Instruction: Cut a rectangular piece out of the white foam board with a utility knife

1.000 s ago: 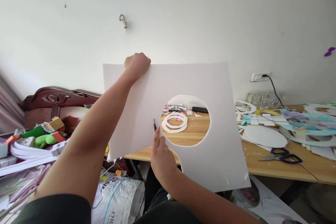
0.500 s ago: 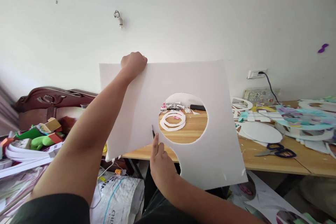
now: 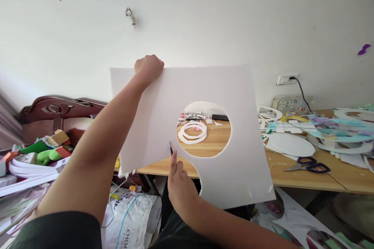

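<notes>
Your left hand (image 3: 149,68) is clenched over the top edge of the white foam sheet (image 3: 239,89) — it's held upright in front of the counter (image 3: 306,181). Your right hand (image 3: 179,181) pinches a thin black blade (image 3: 171,148) against the sheet, just left of the big round hole (image 3: 217,144). Through it — white rings (image 3: 193,132) lying on the counter. Far right, scissors (image 3: 308,165).

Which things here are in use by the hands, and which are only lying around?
In use:
- white board with a round hole, held up by the left hand at its top edge
- thin black blade, held against the board by the right hand

Lying around:
- scissors on the table
- white rings
- white oval piece
- toys at the left
</notes>
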Demonstrator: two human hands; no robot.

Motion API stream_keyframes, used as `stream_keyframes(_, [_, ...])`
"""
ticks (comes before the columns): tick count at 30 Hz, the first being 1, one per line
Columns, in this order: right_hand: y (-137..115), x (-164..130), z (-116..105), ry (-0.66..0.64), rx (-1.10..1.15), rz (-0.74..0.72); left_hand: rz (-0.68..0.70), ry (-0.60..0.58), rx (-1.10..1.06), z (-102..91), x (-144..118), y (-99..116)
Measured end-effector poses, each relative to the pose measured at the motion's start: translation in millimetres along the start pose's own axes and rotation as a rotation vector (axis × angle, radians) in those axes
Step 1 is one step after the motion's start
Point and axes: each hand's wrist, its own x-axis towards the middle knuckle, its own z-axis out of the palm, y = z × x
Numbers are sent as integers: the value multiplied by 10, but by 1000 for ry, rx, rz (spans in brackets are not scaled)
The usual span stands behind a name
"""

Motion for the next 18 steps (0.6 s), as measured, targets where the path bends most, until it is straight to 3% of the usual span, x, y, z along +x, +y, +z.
stream_keyframes(5, [-10,-121,0,-123,124,-14,-20,2,-14,-13,-10,24])
stream_keyframes(10, [-48,-284,114,-366,194,-14,-8,33,65,-252,99,76])
stream_keyframes(18, [67,-261,-7,-309,272,-294,-130,-11,102,-558,176,-101])
